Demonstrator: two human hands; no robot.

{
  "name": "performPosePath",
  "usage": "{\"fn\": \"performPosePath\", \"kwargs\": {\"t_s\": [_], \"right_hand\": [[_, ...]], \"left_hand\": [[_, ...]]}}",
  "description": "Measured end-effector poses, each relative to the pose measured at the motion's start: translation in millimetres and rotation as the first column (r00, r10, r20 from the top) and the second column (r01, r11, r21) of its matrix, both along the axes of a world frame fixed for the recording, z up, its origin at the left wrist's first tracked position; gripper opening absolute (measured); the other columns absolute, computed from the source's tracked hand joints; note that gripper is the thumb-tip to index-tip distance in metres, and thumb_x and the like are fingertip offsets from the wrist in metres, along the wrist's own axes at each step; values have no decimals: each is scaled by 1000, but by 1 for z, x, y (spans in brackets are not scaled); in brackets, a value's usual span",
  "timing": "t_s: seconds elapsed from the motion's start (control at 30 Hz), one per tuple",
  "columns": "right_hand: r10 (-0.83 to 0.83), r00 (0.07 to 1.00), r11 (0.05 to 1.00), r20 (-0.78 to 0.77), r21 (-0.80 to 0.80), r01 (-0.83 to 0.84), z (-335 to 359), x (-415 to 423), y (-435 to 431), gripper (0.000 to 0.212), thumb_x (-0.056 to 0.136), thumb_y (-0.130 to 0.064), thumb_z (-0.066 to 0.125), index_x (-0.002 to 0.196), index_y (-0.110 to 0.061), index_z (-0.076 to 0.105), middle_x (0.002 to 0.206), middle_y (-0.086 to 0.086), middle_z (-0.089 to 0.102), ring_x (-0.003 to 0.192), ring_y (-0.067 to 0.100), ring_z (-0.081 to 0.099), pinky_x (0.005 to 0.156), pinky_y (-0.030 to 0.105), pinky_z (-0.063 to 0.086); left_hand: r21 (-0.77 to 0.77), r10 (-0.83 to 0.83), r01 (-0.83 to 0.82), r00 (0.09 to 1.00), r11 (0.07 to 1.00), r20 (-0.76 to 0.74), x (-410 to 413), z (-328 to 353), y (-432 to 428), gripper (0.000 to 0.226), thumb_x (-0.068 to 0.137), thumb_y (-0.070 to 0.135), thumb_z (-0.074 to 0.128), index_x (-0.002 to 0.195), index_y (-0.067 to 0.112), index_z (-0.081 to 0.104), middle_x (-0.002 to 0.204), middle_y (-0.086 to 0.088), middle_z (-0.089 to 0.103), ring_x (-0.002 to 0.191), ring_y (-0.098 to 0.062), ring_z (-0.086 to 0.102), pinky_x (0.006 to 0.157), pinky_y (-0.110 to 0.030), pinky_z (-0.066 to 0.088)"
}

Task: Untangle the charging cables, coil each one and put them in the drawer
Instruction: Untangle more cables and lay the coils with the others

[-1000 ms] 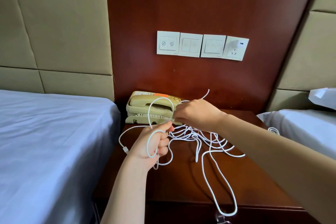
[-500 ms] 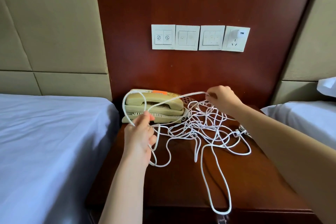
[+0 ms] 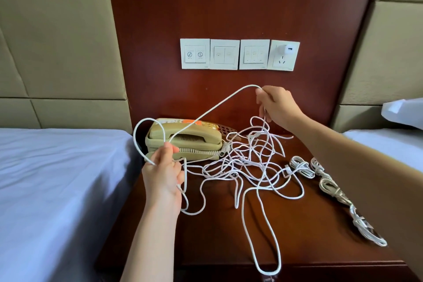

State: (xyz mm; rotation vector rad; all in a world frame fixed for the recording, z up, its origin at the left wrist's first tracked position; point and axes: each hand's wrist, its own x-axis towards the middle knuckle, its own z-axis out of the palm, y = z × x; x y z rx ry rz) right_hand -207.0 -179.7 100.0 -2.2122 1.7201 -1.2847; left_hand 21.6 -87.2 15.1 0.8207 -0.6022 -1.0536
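Note:
A tangle of white charging cables [image 3: 242, 167] lies on the dark wooden nightstand [image 3: 217, 236]. My left hand [image 3: 163, 171] grips a loop of one white cable in front of the telephone. That same cable runs up and right to my right hand [image 3: 278, 106], which pinches it high above the tangle, near the wall panel. One long loop [image 3: 267, 271] hangs over the nightstand's front edge. Coiled white cables [image 3: 299, 167] lie to the right, more of them partly hidden by my right forearm. No drawer shows.
A beige telephone [image 3: 185, 139] stands at the back left of the nightstand. Wall switches [image 3: 224, 54] and a socket with a white charger [image 3: 285, 49] sit on the panel above. Beds with white sheets [image 3: 57, 178] flank both sides.
My right hand has risen up and to the right, drawing the cable out of the tangle. My left hand stays by the telephone holding its loop. The view has tilted down.

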Motion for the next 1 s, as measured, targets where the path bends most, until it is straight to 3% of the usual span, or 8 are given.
{"fn": "performPosePath", "kwargs": {"t_s": [0.13,0.27,0.4,0.53,0.63,0.73,0.87,1.0], "right_hand": [[33,999,998,34,-46,-32,10,-4,4,26,97,-18,47,76,-8,58,64,2,63,51,11,56,60,25,48],[10,950,997,-313,71,13,-6,-17,0,13,92,-9,55,84,-11,65,69,-3,54,68,18,50,67,22,34],[-178,909,962,-377,127,241,-22,-27,-6,20,96,-23,48,83,-14,60,79,7,56,77,31,52,69,31,38],[-231,942,932,-244,224,286,-28,-37,-10,31,97,-26,48,75,-7,61,73,13,63,72,33,60,68,34,47],[-156,985,956,-76,241,170,-26,-35,-9,35,97,-23,50,67,-11,62,61,6,63,57,19,59,64,28,49],[-41,998,978,41,205,32,-21,-25,-7,32,97,-20,52,71,-7,65,68,9,67,62,15,64,67,21,52],[58,988,963,140,254,-93,-14,-13,-2,39,99,-21,46,67,-4,58,66,10,64,62,21,67,67,30,56],[141,979,931,146,317,-181,-6,2,22,39,100,-25,44,72,-4,62,63,10,62,48,12,58,53,23,50]], "left_hand": [[39,44,-41,996,998,-72,5,1,-1,34,100,22,44,67,13,48,39,10,24,30,-1,19,31,-14,16],[102,100,-82,978,991,-185,13,5,0,35,100,21,45,66,12,45,33,11,23,26,-2,17,29,-13,15],[134,121,-95,971,986,-206,15,5,1,35,100,23,45,67,12,46,33,11,22,26,-2,17,30,-13,14],[152,150,-112,953,982,-265,23,5,1,32,100,23,46,71,10,50,33,11,18,25,-3,16,31,-14,14],[158,139,-99,954,982,-267,22,4,0,33,100,25,46,70,10,49,32,11,18,24,-4,16,31,-13,15],[162,112,-74,963,984,-244,17,2,-1,33,100,24,44,71,10,50,33,12,19,25,-3,16,29,-14,15],[130,72,-40,964,991,-255,17,0,-3,34,101,16,37,68,13,45,33,11,21,25,-4,17,29,-14,14],[64,-22,36,978,997,-205,15,1,-2,32,101,20,38,70,14,45,34,12,23,26,-4,18,29,-13,15]]}}
